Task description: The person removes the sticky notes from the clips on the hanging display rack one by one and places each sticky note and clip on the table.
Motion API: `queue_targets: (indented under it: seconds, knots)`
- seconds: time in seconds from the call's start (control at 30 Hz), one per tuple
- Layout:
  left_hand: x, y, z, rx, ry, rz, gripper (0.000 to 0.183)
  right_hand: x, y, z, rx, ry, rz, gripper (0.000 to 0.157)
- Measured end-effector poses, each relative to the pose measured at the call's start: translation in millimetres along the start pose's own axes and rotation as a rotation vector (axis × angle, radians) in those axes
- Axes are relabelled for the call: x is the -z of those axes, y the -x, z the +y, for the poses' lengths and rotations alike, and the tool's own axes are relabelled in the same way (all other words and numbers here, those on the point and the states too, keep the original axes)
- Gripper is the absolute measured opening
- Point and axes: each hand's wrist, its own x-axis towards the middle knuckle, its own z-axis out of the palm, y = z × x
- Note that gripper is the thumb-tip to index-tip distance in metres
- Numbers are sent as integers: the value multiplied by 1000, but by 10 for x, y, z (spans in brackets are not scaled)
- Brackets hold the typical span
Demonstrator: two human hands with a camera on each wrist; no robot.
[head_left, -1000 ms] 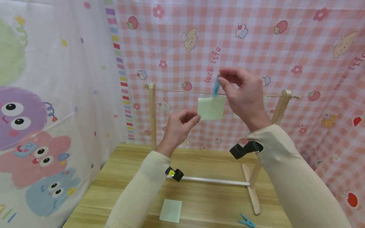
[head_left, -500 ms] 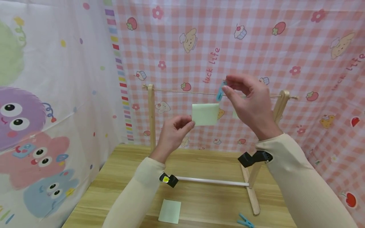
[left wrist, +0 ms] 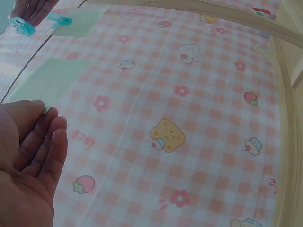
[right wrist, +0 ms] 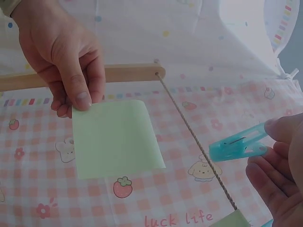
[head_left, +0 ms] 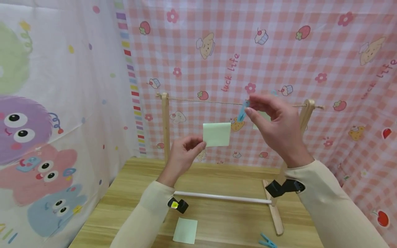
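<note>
In the head view my left hand (head_left: pixel 183 156) pinches the lower left corner of a pale green sticky note (head_left: pixel 216 134), held up below the string (head_left: pixel 201 100). My right hand (head_left: pixel 277 127) pinches a blue clothespin (head_left: pixel 243 111) by its handle ends, its tip pointing down. The right wrist view shows the clothespin (right wrist: pixel 239 143) apart from the note (right wrist: pixel 113 139), with nothing in its tip. A second green note (left wrist: pixel 80 21) hangs on the string under another blue clothespin (left wrist: pixel 60 20), partly hidden behind my right hand in the head view.
On the wooden table (head_left: pixel 229 220) lie another green note (head_left: pixel 185 230) and a blue clothespin (head_left: pixel 268 240). Two wooden posts (head_left: pixel 165 127) carry the string, with a white rod (head_left: pixel 223 197) joining them low down. Patterned cloth (head_left: pixel 279 62) stands behind.
Both hands have moved down, the left one leftward and the right one rightward. The clothespin was over the note's top edge and has come away from it.
</note>
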Motion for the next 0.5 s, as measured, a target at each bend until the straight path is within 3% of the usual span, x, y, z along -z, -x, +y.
queue_targets:
  seconds: [0.2,0.5]
  knots:
    - [25,94,-96,-26,1,-8,14,35,137,21,-3,-34,14,32]
    - [68,269,-198,53,-10,3,15,78,340,47,-27,-11,4,33]
